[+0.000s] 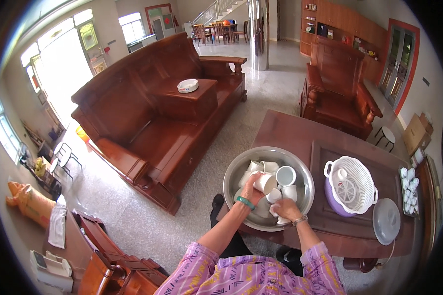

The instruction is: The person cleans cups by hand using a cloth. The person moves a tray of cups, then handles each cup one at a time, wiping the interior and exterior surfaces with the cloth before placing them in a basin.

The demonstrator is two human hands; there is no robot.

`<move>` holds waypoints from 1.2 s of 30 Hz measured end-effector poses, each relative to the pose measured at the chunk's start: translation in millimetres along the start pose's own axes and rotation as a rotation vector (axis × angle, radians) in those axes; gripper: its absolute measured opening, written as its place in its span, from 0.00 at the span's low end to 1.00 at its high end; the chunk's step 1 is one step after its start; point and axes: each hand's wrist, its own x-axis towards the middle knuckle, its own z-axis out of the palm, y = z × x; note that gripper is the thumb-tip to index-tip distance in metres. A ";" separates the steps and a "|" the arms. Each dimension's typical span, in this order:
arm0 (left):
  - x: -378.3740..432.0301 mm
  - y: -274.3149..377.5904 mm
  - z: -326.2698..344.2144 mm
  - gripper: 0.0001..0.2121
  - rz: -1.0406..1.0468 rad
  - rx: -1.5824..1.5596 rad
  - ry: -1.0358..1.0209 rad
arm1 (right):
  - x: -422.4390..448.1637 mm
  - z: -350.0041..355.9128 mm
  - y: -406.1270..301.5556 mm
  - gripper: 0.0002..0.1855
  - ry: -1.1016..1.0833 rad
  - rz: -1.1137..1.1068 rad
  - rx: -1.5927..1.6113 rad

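Note:
My left hand [254, 188] holds a white mug [265, 183] tilted over a wide stainless steel basin [230, 199]. Beside it, my right hand [287, 209] is closed on a bunched white cloth [274, 211], partly hidden by my fingers. A small white cup [274, 195] shows just above that hand. Several white mugs lie in the basin around my hands; one mug [286, 176] has its round end facing up, and another mug [289, 192] sits close to my right hand. Water at the bottom of the basin is hard to make out.
The basin stands on a dark wooden table [280, 129]. To its right are a white colander [365, 173] in a purple bowl [334, 201], holding a small cup [342, 174], a translucent lid [387, 221] and a tray of small white cups [409, 190]. A wooden sofa [170, 136] stands left.

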 end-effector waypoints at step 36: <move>26.1 -44.4 16.8 0.12 0.091 -0.134 0.113 | 28.9 -49.0 -51.8 0.19 0.717 0.126 0.777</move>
